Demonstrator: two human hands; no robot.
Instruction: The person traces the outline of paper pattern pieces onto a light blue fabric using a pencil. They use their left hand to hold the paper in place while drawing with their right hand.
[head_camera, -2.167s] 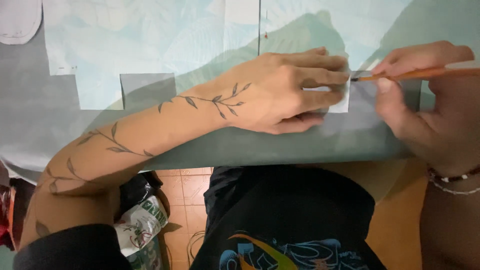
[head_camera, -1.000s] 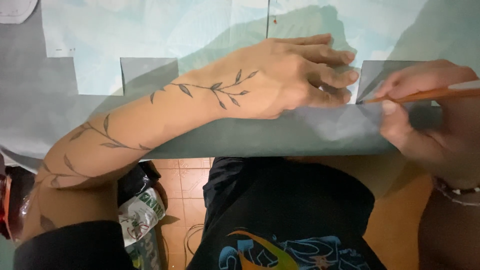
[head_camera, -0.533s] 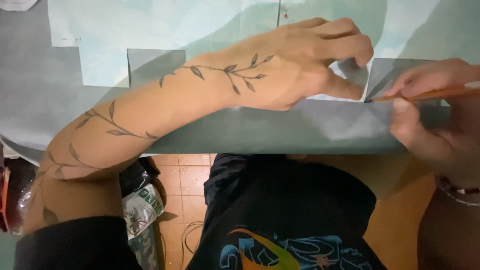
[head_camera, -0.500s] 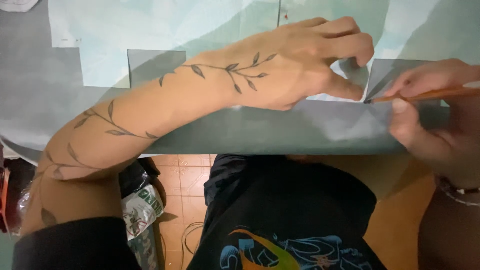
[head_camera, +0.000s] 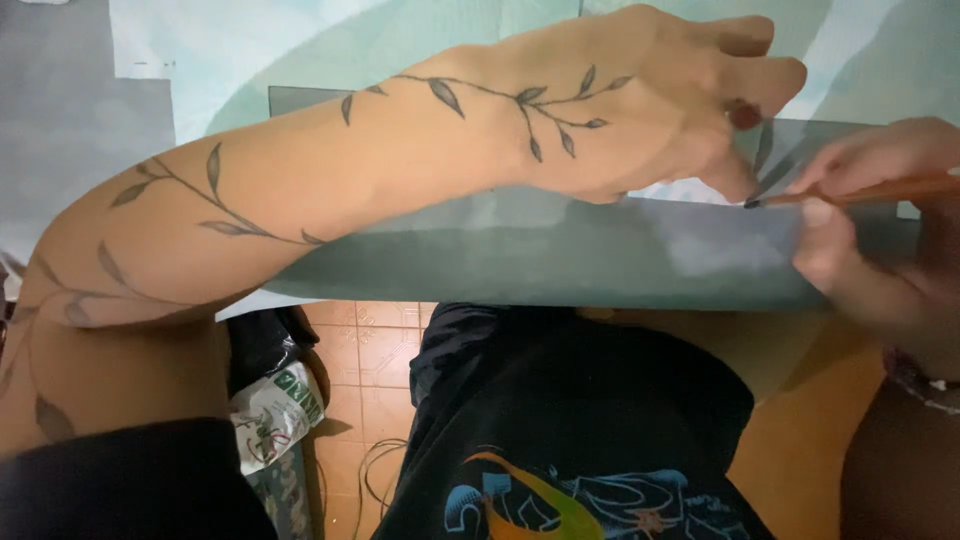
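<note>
A: Left hand (head_camera: 640, 100)?
B: Lying flat, fingers together, pressing down on the grey-green sheet (head_camera: 560, 250) spread across the desk (head_camera: 60, 130).

A: Right hand (head_camera: 870, 220)?
B: Pinching an orange pencil (head_camera: 860, 190), tip touching the sheet just beside the left fingertips (head_camera: 735, 180).

A: Sheet position?
B: Overhanging the near desk edge, pale paper pieces (head_camera: 300, 50) lying at the far side. A plastic bag (head_camera: 270, 410) is sitting on the tiled floor (head_camera: 370, 350), near left.

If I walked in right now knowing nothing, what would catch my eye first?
Probably the left hand, its forearm drawn with a leafy vine tattoo, stretched across the middle and pressing on a grey-green sheet of paper or card at the table edge. At the right edge, the right hand holds a thin orange pencil, its tip on the sheet beside the left fingertips.
</note>
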